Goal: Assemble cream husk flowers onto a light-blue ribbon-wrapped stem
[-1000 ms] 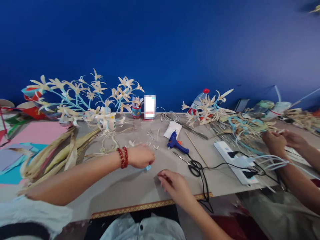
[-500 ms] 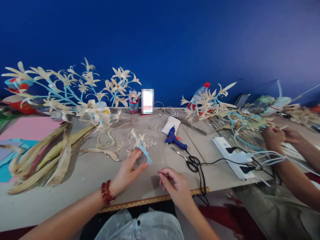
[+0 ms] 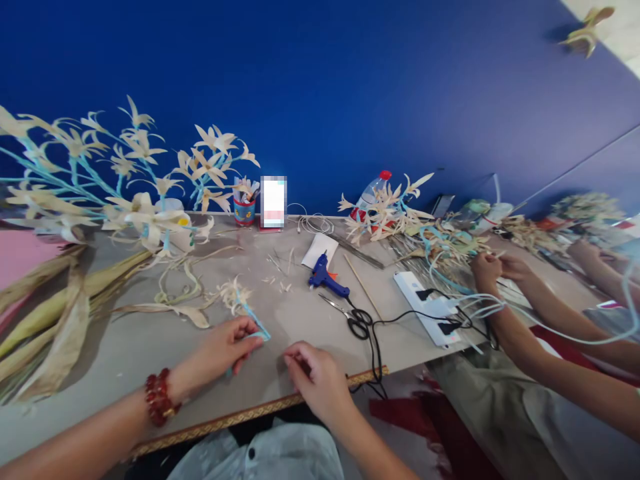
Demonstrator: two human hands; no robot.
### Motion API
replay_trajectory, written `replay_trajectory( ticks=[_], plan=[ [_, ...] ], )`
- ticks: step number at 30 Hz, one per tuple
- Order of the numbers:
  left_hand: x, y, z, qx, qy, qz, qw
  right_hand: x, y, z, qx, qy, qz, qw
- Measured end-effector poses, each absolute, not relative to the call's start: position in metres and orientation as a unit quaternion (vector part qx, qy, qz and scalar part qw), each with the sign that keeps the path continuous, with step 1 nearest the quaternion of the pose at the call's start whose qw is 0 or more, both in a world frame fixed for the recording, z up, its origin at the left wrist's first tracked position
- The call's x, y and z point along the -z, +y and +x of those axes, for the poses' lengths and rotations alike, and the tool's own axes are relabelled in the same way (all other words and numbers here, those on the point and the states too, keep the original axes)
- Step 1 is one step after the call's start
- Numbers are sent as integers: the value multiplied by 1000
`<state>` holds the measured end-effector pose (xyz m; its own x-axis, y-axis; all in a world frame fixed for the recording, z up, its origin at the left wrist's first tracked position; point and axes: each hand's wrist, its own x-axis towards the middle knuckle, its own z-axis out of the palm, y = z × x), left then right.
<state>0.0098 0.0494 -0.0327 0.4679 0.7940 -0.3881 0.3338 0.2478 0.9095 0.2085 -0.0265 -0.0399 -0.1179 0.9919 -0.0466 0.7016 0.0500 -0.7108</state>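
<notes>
My left hand has its fingers curled by the blue stems of a small cream husk flower bunch on the table. A short bit of blue shows under its fingers, so it grips something blue whose shape is mostly hidden. To its right, my right hand hovers over the table's front edge, thumb and fingertips pressed together; whatever they hold, if anything, is too small to name. A blue glue gun and black-handled scissors lie beyond it.
Long dried husks lie at the left beneath tall husk flowers. A white power strip with cables is at the right, beside another person's hands. At the back stand a pen cup and a bottle.
The view has turned to the right. My left hand has let go of the flower bunch, which now lies on the table, and its fingers have curled in closer.
</notes>
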Motion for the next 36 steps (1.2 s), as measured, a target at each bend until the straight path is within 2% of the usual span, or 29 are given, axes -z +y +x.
replay_trajectory(
  ticks=[5, 9, 13, 20, 31, 34, 36],
  plan=[
    [32, 48, 7, -127, 485, 532, 682, 29, -22, 225, -198, -756, -592, 195],
    [33, 45, 5, -138, 492, 514, 688, 24, -12, 281, 6, -741, -644, 190],
    [35, 45, 4, -146, 484, 477, 719, 26, -6, 325, 91, -724, -682, 55],
    [33, 43, 6, -164, 495, 474, 710, 16, 3, 318, 57, -719, -686, -91],
    [37, 43, 5, -175, 506, 464, 706, 7, 18, 310, 5, -757, -639, -136],
    [35, 42, 5, -172, 508, 462, 706, 4, 21, 311, -52, -742, -661, -95],
    [33, 41, 6, -170, 511, 463, 704, 0, 22, 311, -191, -716, -671, -24]
  ],
)
